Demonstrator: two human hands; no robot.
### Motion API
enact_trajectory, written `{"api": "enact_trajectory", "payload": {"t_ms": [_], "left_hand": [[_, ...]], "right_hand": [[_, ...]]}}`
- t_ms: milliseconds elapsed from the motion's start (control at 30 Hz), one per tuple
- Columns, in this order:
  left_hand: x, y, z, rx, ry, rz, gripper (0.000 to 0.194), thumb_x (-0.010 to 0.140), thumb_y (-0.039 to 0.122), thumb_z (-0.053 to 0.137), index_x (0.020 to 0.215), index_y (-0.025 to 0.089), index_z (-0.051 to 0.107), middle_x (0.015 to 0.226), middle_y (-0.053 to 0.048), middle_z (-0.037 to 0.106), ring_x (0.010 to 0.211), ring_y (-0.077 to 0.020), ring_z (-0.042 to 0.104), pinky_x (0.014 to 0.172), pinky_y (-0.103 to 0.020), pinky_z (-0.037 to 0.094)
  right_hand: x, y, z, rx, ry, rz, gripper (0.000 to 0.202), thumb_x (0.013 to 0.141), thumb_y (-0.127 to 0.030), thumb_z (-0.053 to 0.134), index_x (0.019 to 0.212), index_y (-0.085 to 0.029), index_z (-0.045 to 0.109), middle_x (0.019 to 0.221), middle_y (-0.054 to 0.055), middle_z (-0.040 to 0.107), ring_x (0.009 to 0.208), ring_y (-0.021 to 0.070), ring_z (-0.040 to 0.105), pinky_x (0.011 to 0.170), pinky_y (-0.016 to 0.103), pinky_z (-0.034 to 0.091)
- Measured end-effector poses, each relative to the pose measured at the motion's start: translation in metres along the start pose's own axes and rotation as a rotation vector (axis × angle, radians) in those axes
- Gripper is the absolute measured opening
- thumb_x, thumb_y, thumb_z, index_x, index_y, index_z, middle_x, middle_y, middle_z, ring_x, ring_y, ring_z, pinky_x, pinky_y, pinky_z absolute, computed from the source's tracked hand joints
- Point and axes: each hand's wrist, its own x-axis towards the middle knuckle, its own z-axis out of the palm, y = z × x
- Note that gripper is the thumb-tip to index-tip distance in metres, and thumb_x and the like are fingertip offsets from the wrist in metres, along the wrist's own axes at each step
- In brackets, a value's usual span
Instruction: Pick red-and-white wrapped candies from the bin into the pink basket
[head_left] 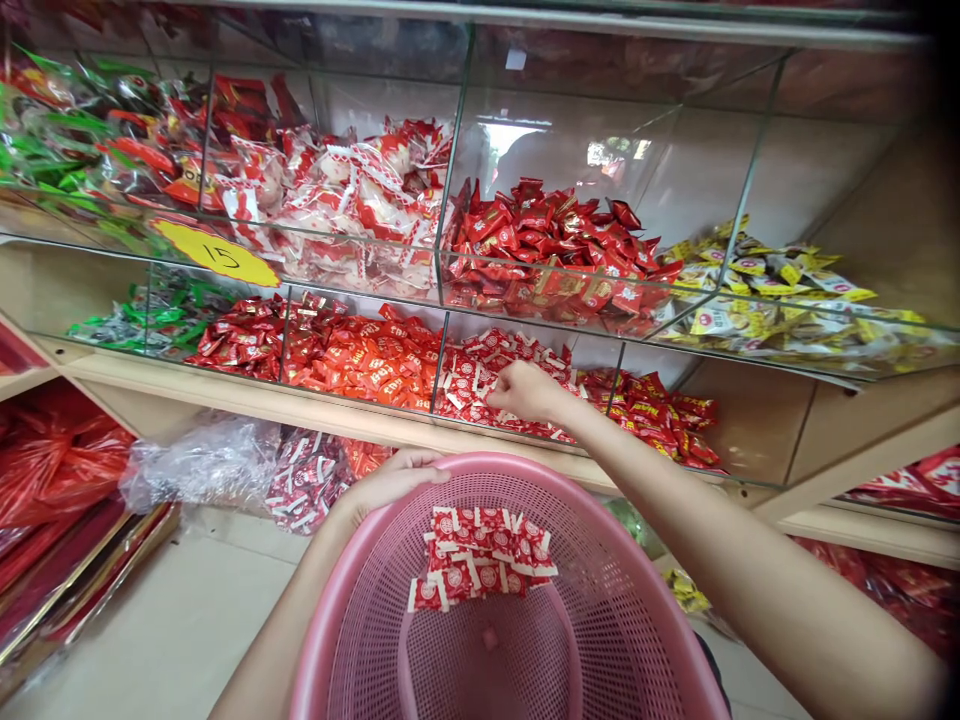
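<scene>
My left hand [397, 478] grips the rim of a pink plastic basket [517, 464] at its far left side. The basket tilts towards me. Inside it, several small red-and-white wrapped candies [487, 555] lie together against the far wall. Over a lower-shelf bin of matching red-and-white candies [502, 355] is my right hand [529, 392], its fingers curled in a pinch at the pile. Whatever those fingertips hold, if anything, is hidden.
Glass dividers split both shelves into candy bins. Red candies [540, 235] and yellow-white ones [765, 285] fill upper bins. A yellow price tag [217, 252] marked 15 hangs on the glass edge. Bagged candies [307, 480] and clear plastic [210, 460] sit below the shelf.
</scene>
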Motion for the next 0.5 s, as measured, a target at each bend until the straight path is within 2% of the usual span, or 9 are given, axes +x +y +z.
{"api": "enact_trajectory", "payload": {"t_ms": [100,167,267,367,500], "left_hand": [[0.001,0.000,-0.001,0.016,-0.001,0.023,0.029,0.072,0.032,0.059,0.096,0.017,0.064,0.088,-0.001,0.066,0.083,-0.0178,0.057,0.076,-0.027,0.040],[0.002,-0.001,-0.002,0.022,-0.005,0.037,0.028,0.072,0.031,0.059,0.095,0.018,0.064,0.087,-0.001,0.066,0.084,-0.0176,0.057,0.076,-0.026,0.040],[0.002,-0.002,-0.002,0.017,-0.010,0.041,0.027,0.072,0.031,0.058,0.096,0.018,0.064,0.087,-0.001,0.066,0.083,-0.0175,0.057,0.075,-0.026,0.040],[0.001,-0.003,-0.001,-0.005,-0.008,0.016,0.029,0.072,0.032,0.058,0.097,0.018,0.063,0.086,-0.001,0.066,0.080,-0.0178,0.058,0.072,-0.027,0.042],[0.000,-0.002,0.000,-0.012,0.011,-0.001,0.030,0.071,0.032,0.059,0.098,0.018,0.063,0.086,-0.001,0.066,0.078,-0.0177,0.058,0.071,-0.027,0.042]], "right_hand": [[0.007,0.013,0.001,0.121,0.000,-0.019,0.025,0.069,-0.034,0.047,0.068,-0.013,0.061,0.059,0.002,0.056,0.056,0.0109,0.049,0.048,0.022,0.033],[0.010,0.018,0.002,0.143,-0.005,-0.010,0.023,0.069,-0.032,0.048,0.069,-0.012,0.061,0.059,0.002,0.056,0.055,0.0109,0.049,0.047,0.022,0.032],[0.009,0.017,0.004,0.094,0.045,0.009,0.020,0.067,-0.027,0.050,0.078,-0.014,0.060,0.070,0.004,0.060,0.063,0.0128,0.052,0.052,0.022,0.035],[0.002,0.011,0.005,-0.001,0.093,0.015,0.026,0.069,-0.024,0.050,0.093,-0.017,0.057,0.084,0.006,0.061,0.072,0.0155,0.055,0.058,0.024,0.037],[-0.008,-0.001,0.006,-0.127,0.077,-0.050,0.020,0.074,-0.020,0.045,0.090,-0.020,0.058,0.091,0.008,0.061,0.083,0.0184,0.056,0.063,0.025,0.039]]}}
